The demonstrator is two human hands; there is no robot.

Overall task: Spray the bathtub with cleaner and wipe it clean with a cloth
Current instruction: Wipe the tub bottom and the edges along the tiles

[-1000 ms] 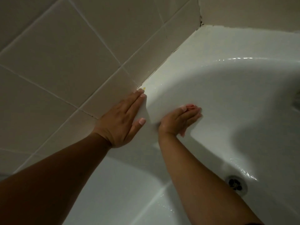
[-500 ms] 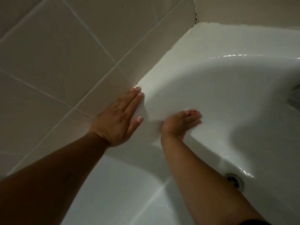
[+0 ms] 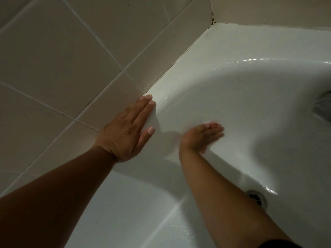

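The white bathtub (image 3: 241, 97) fills the right and lower part of the view, its surface wet and glossy. My left hand (image 3: 129, 133) lies flat on the tub's rim beside the tiled wall, fingers straight. My right hand (image 3: 200, 136) is blurred and pressed against the tub's inner wall just below the rim. It holds a small reddish cloth (image 3: 214, 124), of which only slivers show at the thumb and under the palm. No spray bottle is in view.
Beige wall tiles (image 3: 71, 59) with pale grout run along the tub's left side and meet a second wall at the far corner. The round metal drain (image 3: 258, 198) sits in the tub floor at lower right. A dark fitting (image 3: 324, 106) shows at the right edge.
My right hand has slid a little to the right along the tub wall, away from my left hand, and is now motion-blurred. My left hand has stayed flat on the rim.
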